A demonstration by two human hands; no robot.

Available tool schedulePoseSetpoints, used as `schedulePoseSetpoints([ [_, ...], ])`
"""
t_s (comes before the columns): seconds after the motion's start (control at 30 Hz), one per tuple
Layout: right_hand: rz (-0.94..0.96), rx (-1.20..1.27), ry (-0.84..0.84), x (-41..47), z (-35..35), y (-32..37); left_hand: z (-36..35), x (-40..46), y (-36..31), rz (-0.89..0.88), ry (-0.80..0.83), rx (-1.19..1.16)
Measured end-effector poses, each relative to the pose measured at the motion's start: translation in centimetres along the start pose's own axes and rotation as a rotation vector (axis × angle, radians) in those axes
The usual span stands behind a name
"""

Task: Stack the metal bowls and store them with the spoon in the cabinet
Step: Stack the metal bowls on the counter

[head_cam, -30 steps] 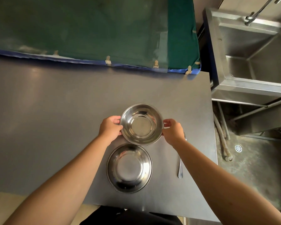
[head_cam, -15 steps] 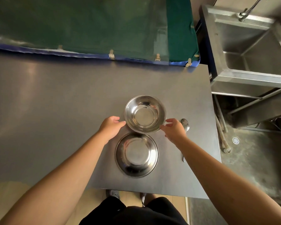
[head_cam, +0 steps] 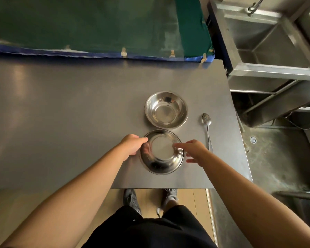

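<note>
Two shiny metal bowls stand upright on the grey table (head_cam: 79, 108). The far bowl (head_cam: 166, 110) sits alone with no hand on it. Just in front of it lies the near bowl (head_cam: 161, 158), between my two hands. My left hand (head_cam: 131, 144) is cupped against its left rim, fingertips touching the edge. My right hand (head_cam: 194, 151) hovers at its right rim with fingers spread, the index finger reaching over the edge. A metal spoon (head_cam: 207, 129) lies to the right of both bowls, bowl end pointing away from me.
A green and blue padded board (head_cam: 97, 27) lines the table's far edge. A steel sink (head_cam: 269, 51) stands to the right across a gap, over a concrete floor with a drain (head_cam: 253, 139). The table's front edge is close to the near bowl.
Both hands have let go of the far bowl, which now rests on the table, and have come back to the near bowl's sides. The camera view has pulled back.
</note>
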State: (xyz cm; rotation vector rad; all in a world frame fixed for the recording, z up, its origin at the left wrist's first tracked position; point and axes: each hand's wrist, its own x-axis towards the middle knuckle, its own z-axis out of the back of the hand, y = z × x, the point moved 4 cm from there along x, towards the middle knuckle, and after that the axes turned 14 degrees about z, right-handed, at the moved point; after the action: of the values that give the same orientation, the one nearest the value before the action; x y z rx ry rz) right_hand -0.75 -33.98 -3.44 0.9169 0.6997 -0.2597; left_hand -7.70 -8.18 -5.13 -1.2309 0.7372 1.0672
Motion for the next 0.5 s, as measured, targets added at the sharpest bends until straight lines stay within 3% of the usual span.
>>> schedulePoseSetpoints([
  [0.13, -0.024, 0.071, -0.002, -0.8, -0.9, -0.8, -0.8, -0.4, 0.2, -0.010, 0.091, -0.067],
  [0.5, -0.001, 0.206, 0.095, -1.5, -1.3, -1.3, -1.3, -1.2, 2.2, 0.001, 0.061, -0.209],
])
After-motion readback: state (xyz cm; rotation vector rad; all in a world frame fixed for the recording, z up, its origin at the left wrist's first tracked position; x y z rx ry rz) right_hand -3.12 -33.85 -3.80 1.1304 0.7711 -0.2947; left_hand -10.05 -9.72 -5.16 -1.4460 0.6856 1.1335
